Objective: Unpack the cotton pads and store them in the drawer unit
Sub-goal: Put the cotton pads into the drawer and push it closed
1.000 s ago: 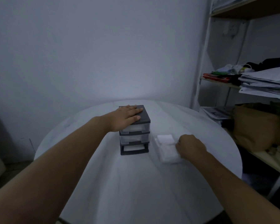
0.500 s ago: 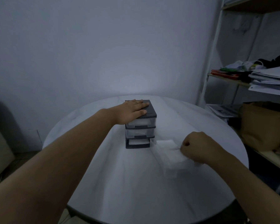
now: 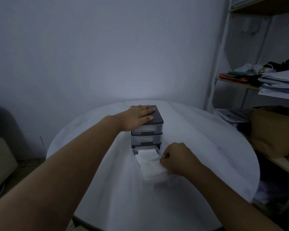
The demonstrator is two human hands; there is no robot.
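Note:
A small grey drawer unit with three clear drawers stands at the middle of the round white table. My left hand lies flat on its top, fingers stretched out. A clear pack of white cotton pads lies on the table right in front of the unit's lowest drawer and hides that drawer's front. My right hand is closed on the pack's right edge. I cannot tell whether the lowest drawer is pulled out.
A white shelf rack stands at the right with stacked papers, clothes and a brown bag. A beige cushion sits low at the left. A plain wall is behind the table.
My right hand closed on the pack and dragged it from the right of the unit to a spot in front of its lowest drawer. My left hand stayed on top.

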